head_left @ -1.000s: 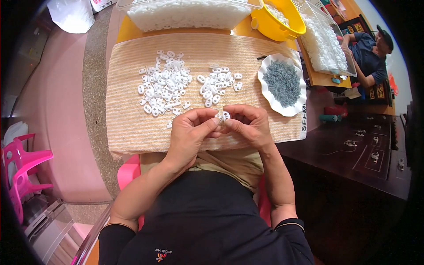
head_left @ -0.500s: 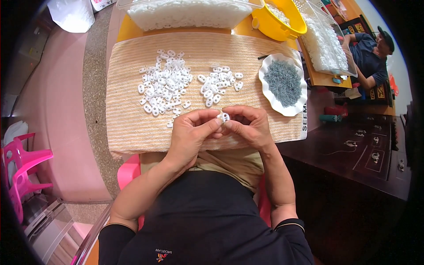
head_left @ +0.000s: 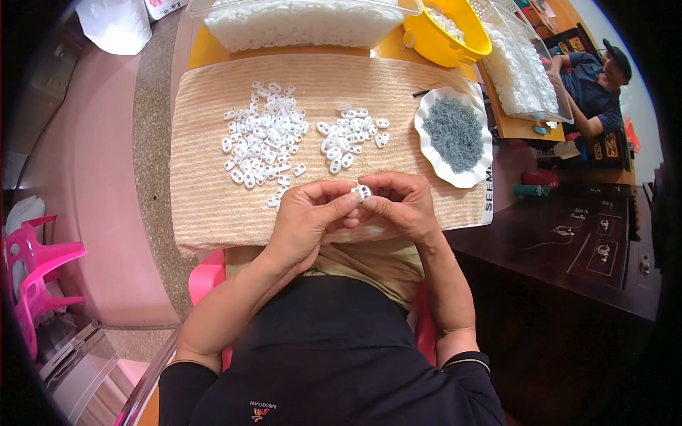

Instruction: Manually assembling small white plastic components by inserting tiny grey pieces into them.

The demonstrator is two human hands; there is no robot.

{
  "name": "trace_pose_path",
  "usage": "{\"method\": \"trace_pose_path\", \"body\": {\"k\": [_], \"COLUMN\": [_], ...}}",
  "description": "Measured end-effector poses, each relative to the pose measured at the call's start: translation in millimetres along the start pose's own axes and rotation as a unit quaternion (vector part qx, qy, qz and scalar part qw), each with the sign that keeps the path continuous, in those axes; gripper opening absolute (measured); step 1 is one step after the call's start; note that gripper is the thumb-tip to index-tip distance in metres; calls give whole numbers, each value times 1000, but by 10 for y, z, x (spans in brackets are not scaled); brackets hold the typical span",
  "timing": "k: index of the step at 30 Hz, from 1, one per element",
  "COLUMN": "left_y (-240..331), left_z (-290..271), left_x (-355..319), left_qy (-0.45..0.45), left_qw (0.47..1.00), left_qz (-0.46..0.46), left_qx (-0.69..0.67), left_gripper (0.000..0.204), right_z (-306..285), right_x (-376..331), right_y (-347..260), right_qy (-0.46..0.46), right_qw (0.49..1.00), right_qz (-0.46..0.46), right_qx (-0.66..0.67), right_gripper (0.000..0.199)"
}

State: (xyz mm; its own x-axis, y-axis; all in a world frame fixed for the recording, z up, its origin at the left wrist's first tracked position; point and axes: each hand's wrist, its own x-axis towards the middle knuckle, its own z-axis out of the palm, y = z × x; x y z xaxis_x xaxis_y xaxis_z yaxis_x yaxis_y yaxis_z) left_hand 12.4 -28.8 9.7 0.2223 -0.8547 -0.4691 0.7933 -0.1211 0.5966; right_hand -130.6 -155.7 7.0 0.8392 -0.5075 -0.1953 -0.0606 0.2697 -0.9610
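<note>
Between my two hands, close to the near edge of the table, is a small white two-holed plastic piece (head_left: 362, 192). My left hand (head_left: 312, 213) pinches it from the left with thumb and forefinger. From the other side my right hand (head_left: 403, 204) grips it, also thumb against forefinger. The fingers cover much of the piece. Beyond my hands lie a large heap of like white pieces (head_left: 266, 135) at left and a smaller heap (head_left: 348, 138) at centre. A white scalloped plate (head_left: 465, 179) of small grey springs (head_left: 455, 135) stands at right.
A striped cloth (head_left: 206, 170) covers the table. At the back stand a clear bin (head_left: 305, 32) of white pieces and a yellow basin (head_left: 465, 53). Another clear bin (head_left: 522, 78) is at right, with a person (head_left: 597, 92) beside it. A pink stool (head_left: 42, 263) stands at left.
The white piece has turned slightly between my fingertips, its holed face now at a different tilt. Both hands stay in nearly the same place.
</note>
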Motion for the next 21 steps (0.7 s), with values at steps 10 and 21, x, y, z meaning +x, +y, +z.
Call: {"method": "trace_pose_path", "body": {"k": [10, 21], "left_y": [28, 22], "left_z": [-26, -10], "left_x": [-11, -8], "left_qy": [-44, -98], "left_qw": [998, 989], "left_qz": [-48, -78], "left_qx": [-23, -80], "left_gripper": [16, 15], "right_z": [-4, 79], "right_x": [-49, -86], "right_y": [-30, -102], "right_qy": [-28, -28], "right_qw": [998, 995], "right_qz": [-40, -52], "right_qx": [30, 75], "right_gripper": [27, 27]}}
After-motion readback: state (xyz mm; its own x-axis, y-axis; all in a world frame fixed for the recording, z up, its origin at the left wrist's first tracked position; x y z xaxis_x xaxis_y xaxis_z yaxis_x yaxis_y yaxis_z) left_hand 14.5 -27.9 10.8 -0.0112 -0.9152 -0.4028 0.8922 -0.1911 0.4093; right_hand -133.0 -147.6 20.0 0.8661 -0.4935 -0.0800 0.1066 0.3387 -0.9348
